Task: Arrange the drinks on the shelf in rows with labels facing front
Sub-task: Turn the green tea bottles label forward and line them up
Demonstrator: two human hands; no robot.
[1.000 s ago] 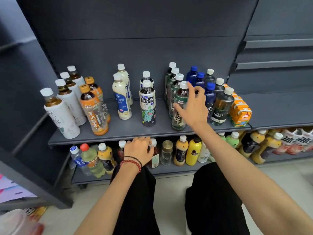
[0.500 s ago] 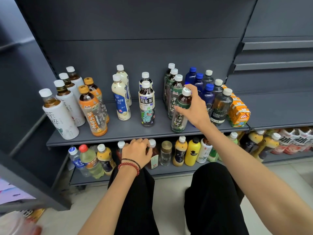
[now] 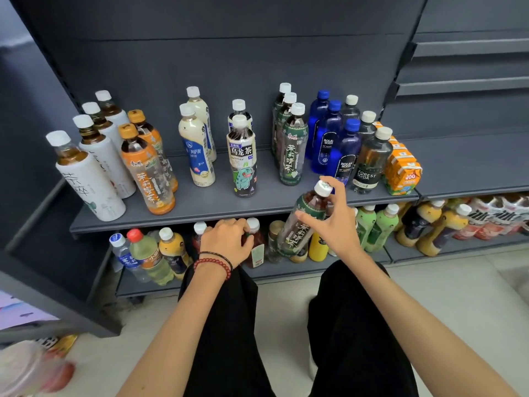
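Against the dark grey back panel, the upper shelf (image 3: 217, 206) carries the drinks in short rows running front to back. From the left stand white-sleeved tea bottles (image 3: 91, 181), orange-labelled bottles (image 3: 146, 173), cream milk drinks (image 3: 197, 150), two oolong tea bottles (image 3: 242, 159), a row of three green-labelled tea bottles (image 3: 293, 150), blue soda bottles (image 3: 329, 138), clear soda bottles (image 3: 370, 161) and, at the far right, a block of orange juice cartons (image 3: 402, 170). Most front labels face outward.

Below it, the lower shelf (image 3: 143, 287) is crowded with mixed bottles, less tidy than those above.

One more green tea bottle (image 3: 299, 229) is off the shelf. It hangs tilted in the air just in front of the upper shelf's edge, its white cap pointing up and to the right and its label turned toward the person. The right hand (image 3: 336, 224) holds it by the shoulder, thumb on the near side and fingers curled round the far side up toward the cap.

The left hand (image 3: 229, 239) sits low, over the caps of the lower-shelf bottles, with its fingers curled. I cannot tell whether they grip one. A red bead bracelet (image 3: 213, 265) circles that wrist.
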